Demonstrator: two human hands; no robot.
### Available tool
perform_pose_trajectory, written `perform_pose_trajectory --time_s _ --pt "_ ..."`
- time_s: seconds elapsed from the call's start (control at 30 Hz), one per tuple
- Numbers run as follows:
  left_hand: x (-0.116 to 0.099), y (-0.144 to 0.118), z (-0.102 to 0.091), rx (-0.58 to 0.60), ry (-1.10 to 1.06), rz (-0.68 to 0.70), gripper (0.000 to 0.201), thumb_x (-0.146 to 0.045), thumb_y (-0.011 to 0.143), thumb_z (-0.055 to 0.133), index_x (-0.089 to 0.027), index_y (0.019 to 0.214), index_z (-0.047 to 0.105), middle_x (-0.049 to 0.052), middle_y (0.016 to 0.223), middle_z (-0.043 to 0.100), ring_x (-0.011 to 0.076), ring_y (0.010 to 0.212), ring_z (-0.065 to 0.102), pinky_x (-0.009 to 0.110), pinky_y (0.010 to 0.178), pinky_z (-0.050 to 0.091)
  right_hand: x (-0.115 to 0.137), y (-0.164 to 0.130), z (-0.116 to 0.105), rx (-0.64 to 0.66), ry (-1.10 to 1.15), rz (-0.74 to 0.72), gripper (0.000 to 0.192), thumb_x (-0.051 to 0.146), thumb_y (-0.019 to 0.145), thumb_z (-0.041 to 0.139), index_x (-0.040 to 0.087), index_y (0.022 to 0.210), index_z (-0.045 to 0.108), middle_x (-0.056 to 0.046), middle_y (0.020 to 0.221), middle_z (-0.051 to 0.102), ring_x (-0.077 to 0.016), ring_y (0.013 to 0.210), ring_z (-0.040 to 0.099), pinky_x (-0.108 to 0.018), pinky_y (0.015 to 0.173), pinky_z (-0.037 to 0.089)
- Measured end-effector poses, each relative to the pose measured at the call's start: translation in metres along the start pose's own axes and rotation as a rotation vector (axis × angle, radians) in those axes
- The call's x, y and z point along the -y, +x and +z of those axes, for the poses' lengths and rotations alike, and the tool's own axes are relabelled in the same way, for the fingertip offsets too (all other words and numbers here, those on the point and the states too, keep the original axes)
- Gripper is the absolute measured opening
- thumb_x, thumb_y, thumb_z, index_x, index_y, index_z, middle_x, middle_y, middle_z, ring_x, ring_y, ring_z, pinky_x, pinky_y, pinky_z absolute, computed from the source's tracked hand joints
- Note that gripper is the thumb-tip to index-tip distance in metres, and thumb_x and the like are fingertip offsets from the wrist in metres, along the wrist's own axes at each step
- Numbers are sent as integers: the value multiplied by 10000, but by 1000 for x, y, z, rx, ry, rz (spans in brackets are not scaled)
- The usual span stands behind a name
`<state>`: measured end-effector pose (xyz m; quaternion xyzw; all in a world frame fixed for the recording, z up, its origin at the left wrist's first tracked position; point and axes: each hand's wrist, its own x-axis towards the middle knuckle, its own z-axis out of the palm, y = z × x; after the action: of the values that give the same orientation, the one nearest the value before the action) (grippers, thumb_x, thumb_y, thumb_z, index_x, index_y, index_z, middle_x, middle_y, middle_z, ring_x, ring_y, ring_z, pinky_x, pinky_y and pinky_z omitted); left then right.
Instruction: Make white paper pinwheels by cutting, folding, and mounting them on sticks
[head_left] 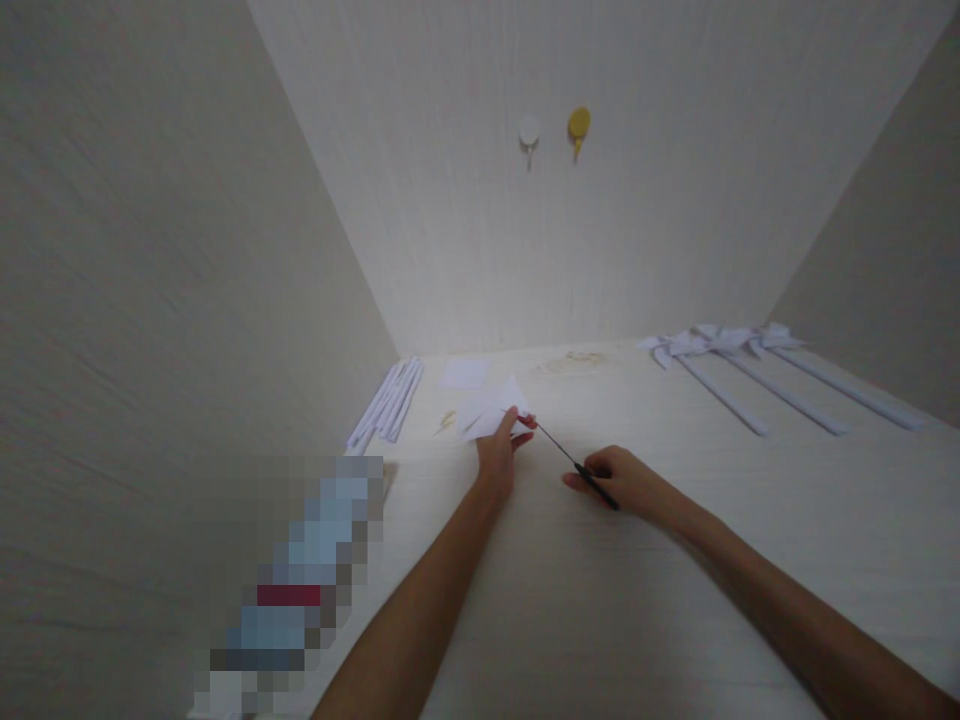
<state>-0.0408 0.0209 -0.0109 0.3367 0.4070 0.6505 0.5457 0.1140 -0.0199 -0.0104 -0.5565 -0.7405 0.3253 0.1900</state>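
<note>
My left hand point(498, 458) is closed on a white paper piece point(480, 414) with pointed flaps, holding it just over the table. In my right hand point(616, 478) is a slim tool with a black handle point(596, 487) and a long thin metal shaft, like a screwdriver or an awl. Its shaft slants up and left to the fingers of my left hand, at the paper's right edge. Something reddish shows at those fingertips; I cannot tell what it is. The tool's very tip is hard to make out.
Rolled white paper sticks point(394, 398) lie at the left, near a square paper sheet point(463, 374). Several paper pinwheels on sticks point(739, 342) lie at the right. Thin tan loops point(574, 362) rest at the back. A white hook point(529, 131) and a yellow hook point(579, 124) are on the wall.
</note>
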Motion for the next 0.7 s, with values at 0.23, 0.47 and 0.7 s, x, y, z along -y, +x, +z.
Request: perform_pose_trajectory --time_s 0.23,0.47,0.7 --pt "-1 -1 1 5 13 -8 155 -279 618 588 -127 634 556 8 616 587 99 583 560 186 493 435 -1 0 1 -8 19 -8 456 549 642 481 171 427 345 36 401 333 -70 395 297 -211 377 199" --pt "-3 -2 2 1 28 -8 152 -282 609 591 -133 610 560 10 617 590 105 592 564 195 500 437 -2 0 1 -3 15 -5 449 546 649 477 168 434 366 30 403 352 -73 396 311 -213 383 215" --pt "-1 -1 2 11 26 -4 137 -272 603 597 -142 618 555 1 597 589 104 572 565 189 477 434 -2 0 1 -1 -11 -6 450 544 652 472 169 431 356 37 406 329 -71 399 292 -215 387 204"
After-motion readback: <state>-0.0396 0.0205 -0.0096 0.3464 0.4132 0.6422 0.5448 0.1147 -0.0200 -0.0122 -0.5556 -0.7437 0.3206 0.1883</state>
